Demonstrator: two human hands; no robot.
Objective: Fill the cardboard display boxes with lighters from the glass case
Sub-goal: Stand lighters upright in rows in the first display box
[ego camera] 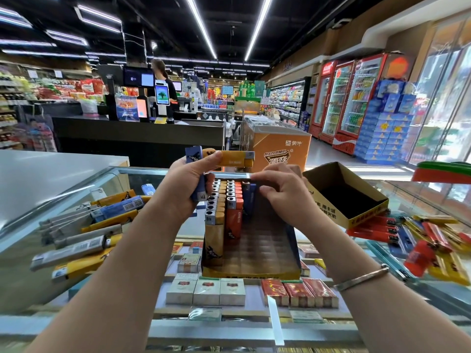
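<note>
Lying nearest, under the glass case (76, 189) top, are rows of cigarette packs (206, 291). Above them on the glass stands a cardboard display box (270, 250), partly filled: upright lighters (224, 212) in yellow, orange and blue fill its left side at about 10 o'clock, and the gridded floor at its right is bare.

The left hand (188, 184) hovers over the box's far-left corner, its fingers curled around a small bundle of lighters: a blue lighter (197, 174) runs through the fist, and the thumb pins a yellow lighter (234, 159) that sticks out toward 3 o'clock.

The right hand (283, 189), with a bracelet (362, 277) on the wrist, is at the far edge of the box; its fingers are bent and apart, the tips touching the tops of the blue lighters in the back row. Whether they pinch one cannot be told.

Loose lighters (102, 220) lie heaped on the glass at 9 o'clock, and more at 3 o'clock beneath a second, empty display box (351, 194) tilted on them.

Farther off at 12 o'clock are an orange freezer (280, 146) and a checkout counter (137, 131).
</note>
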